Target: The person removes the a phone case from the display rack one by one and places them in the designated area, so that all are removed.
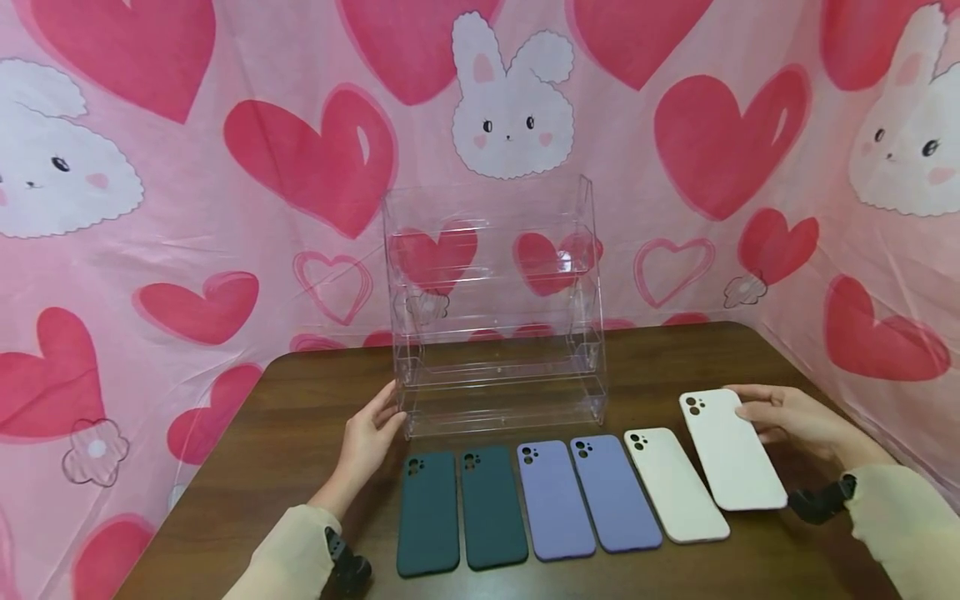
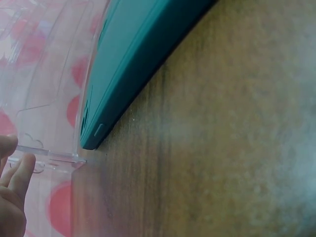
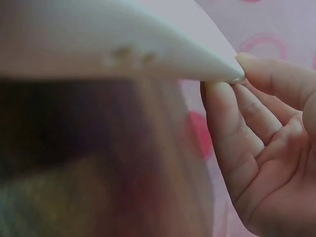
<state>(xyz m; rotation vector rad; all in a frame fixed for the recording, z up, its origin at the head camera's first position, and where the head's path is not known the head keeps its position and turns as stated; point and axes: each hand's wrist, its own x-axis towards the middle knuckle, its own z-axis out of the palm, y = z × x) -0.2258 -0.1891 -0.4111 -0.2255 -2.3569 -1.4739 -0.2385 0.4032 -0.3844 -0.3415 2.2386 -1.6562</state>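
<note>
My right hand (image 1: pixel 798 421) pinches a white phone case (image 1: pixel 731 450) near its upper right corner, thumb on the face. In the right wrist view, the case (image 3: pixel 148 44) lies between the thumb and fingers (image 3: pixel 222 111) and looks raised off the table. My left hand (image 1: pixel 367 442) touches the lower left side of a clear tiered rack (image 1: pixel 498 371), fingers fairly straight. Left of the white case lie a cream phone case (image 1: pixel 675 483), two purple phone cases (image 1: pixel 555 500) and two dark green phone cases (image 1: pixel 427 512). One green case (image 2: pixel 128 54) shows close in the left wrist view.
The dark wooden table (image 1: pixel 315 400) carries everything. Behind it hangs a pink cloth (image 1: pixel 262 50) with hearts and rabbits, which also runs along the right side. The rack stands upright behind the row of cases.
</note>
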